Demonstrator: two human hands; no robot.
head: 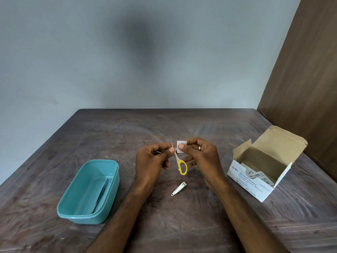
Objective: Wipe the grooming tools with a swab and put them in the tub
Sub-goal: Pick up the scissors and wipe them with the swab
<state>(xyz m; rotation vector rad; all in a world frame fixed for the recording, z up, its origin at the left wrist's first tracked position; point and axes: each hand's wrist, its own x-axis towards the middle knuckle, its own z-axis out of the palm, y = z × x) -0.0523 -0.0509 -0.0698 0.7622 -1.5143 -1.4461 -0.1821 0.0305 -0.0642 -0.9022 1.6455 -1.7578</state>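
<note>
Over the middle of the table my left hand point(155, 157) pinches small scissors point(179, 162) by the blades, their yellow handle loop hanging down. My right hand point(198, 156) pinches a white swab point(181, 145) between thumb and fingers, right beside the scissor blades. A metal nail clipper point(179, 189) lies on the table below my hands. The teal tub point(76, 207) stands at the left, with dark tweezers point(101, 194) lying inside it.
An open white box of alcohol swabs point(259, 172) stands at the right, with several sachets inside. A brown wooden panel point(306, 73) rises at the far right. The dark wooden table point(127, 128) meets a grey wall at the back.
</note>
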